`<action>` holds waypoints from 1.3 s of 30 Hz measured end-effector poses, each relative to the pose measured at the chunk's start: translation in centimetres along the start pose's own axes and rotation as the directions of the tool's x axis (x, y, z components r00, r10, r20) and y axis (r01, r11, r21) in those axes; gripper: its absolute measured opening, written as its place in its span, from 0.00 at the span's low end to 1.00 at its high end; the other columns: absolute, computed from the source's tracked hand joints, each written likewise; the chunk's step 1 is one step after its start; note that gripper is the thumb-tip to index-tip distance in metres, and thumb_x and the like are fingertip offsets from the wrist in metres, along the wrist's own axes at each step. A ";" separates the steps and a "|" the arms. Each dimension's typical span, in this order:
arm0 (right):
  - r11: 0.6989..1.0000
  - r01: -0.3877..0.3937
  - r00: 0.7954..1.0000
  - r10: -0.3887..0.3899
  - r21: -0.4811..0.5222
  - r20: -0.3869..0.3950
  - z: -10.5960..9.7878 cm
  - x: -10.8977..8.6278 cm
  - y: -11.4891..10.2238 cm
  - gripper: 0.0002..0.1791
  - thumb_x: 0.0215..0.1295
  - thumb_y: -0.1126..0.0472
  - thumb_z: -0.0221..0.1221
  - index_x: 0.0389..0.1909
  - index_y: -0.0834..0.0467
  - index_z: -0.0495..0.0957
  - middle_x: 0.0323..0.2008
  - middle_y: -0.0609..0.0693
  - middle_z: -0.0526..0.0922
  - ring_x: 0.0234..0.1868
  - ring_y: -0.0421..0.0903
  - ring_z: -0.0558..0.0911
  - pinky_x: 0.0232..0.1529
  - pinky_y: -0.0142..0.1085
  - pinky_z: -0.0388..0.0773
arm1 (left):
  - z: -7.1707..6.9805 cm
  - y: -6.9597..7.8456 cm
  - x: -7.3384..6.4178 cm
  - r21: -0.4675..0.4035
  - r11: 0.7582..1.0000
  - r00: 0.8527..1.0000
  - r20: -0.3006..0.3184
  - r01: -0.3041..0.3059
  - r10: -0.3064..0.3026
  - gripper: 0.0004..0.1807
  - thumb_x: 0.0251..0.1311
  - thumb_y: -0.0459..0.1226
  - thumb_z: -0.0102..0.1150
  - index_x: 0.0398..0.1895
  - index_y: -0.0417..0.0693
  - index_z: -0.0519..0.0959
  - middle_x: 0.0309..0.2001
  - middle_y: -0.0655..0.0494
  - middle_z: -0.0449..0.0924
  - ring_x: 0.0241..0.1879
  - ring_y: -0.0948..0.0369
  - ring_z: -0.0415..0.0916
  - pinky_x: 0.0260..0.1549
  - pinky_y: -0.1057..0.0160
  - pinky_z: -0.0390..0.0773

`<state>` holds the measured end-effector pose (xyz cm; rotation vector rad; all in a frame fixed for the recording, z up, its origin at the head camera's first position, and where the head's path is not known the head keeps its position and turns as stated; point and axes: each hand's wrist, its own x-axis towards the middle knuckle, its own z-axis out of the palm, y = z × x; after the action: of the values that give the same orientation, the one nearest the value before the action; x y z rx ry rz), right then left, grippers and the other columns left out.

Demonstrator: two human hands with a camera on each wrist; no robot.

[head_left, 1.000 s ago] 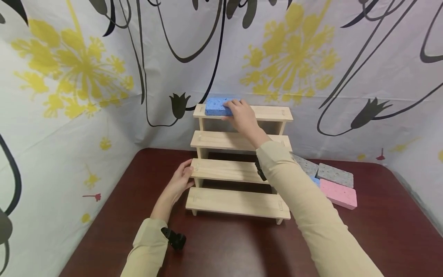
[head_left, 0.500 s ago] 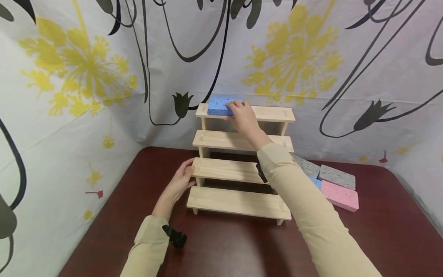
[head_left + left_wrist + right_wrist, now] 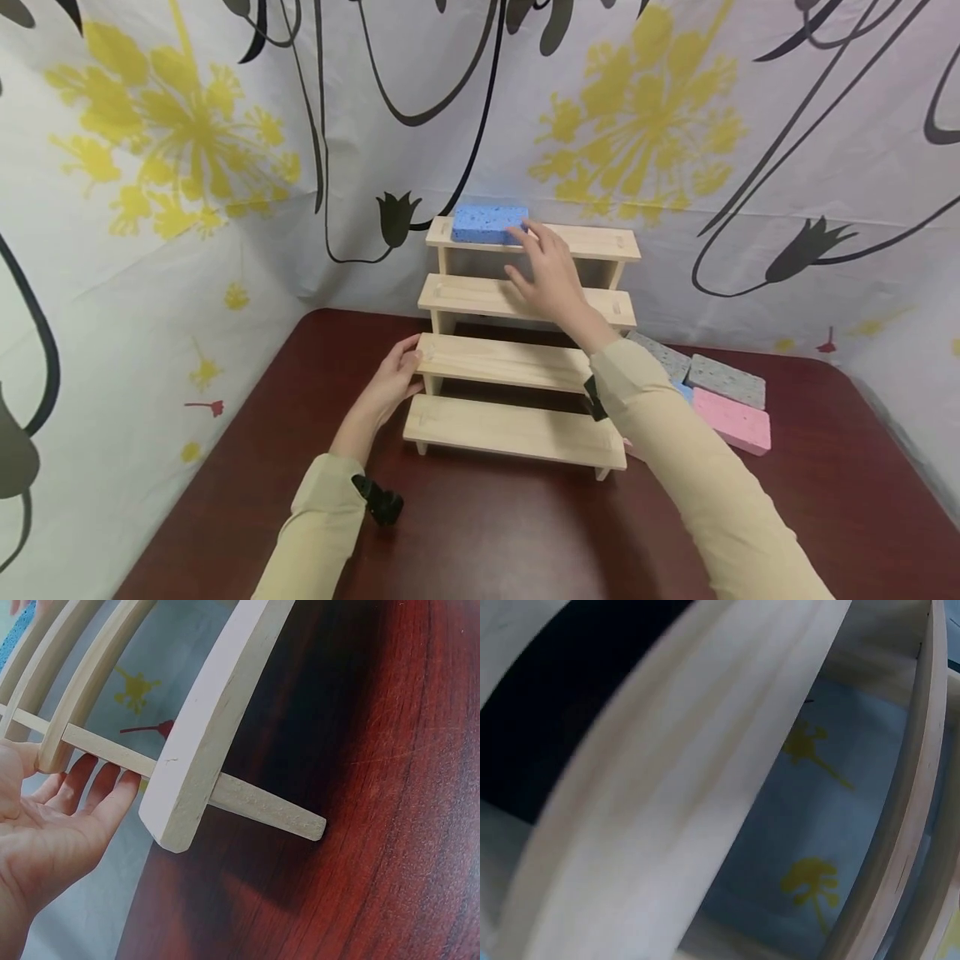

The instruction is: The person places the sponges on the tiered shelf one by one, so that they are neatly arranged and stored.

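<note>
A four-tier wooden step shelf (image 3: pixel 517 427) stands on the dark red table. On its top tier, toward the left end, lies a speckled blue sponge block (image 3: pixel 486 222). My right hand (image 3: pixel 558 287) is just right of the block, fingers spread and thumb apart, holding nothing. Whether a fingertip still touches the block's right end is hard to tell. With my left hand (image 3: pixel 390 385) I grip the left end of the second tier from the bottom. The left wrist view shows that hand's curled fingers (image 3: pixel 112 796) under the board. The right hand is out of the right wrist view.
Right of the shelf lie grey blocks (image 3: pixel 726 381), a pink block (image 3: pixel 731 419) and part of another blue one (image 3: pixel 682 390), with more pink partly hidden by the right sleeve. A patterned cloth wall (image 3: pixel 360 150) rises close behind the shelf.
My right hand has let go of the blue sponge block and drawn back slightly right and down, its fingers opening. The block stays on the top tier. My left hand keeps its grip.
</note>
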<state>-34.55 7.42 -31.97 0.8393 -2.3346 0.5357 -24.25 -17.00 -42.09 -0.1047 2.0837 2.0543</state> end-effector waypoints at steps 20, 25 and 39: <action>0.993 -0.113 0.992 0.115 0.038 -0.060 -6.7 -9.1 6.0 0.17 0.60 0.62 0.58 0.49 0.64 0.73 0.50 0.65 0.70 0.51 0.62 0.69 0.52 0.54 0.65 | 0.1 0.1 0.3 -0.019 1.000 1.000 0.010 -0.003 0.003 0.27 0.72 0.41 0.32 0.71 0.53 0.45 0.67 0.42 0.51 0.67 0.47 0.54 0.64 0.45 0.59; 0.978 -0.207 0.978 0.207 0.031 -0.032 -7.7 -11.6 7.3 0.19 0.63 0.62 0.55 0.53 0.65 0.71 0.48 0.65 0.71 0.52 0.62 0.69 0.51 0.56 0.67 | 0.1 -0.1 0.2 -0.017 1.000 1.000 0.008 -0.001 0.002 0.27 0.72 0.41 0.32 0.71 0.53 0.44 0.68 0.42 0.50 0.67 0.48 0.53 0.64 0.45 0.59; 0.890 -0.455 0.809 0.401 0.025 0.430 -8.9 -19.6 9.9 0.25 0.70 0.51 0.45 0.58 0.67 0.64 0.45 0.65 0.76 0.46 0.59 0.76 0.44 0.55 0.74 | 0.1 -0.2 0.3 -0.015 1.000 1.000 0.018 -0.002 0.003 0.28 0.71 0.42 0.32 0.72 0.54 0.43 0.68 0.42 0.48 0.68 0.48 0.51 0.64 0.46 0.59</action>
<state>-25.47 27.85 -39.78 0.5022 -2.9418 0.7625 -24.50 -16.92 -42.34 -0.0855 2.0587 2.0653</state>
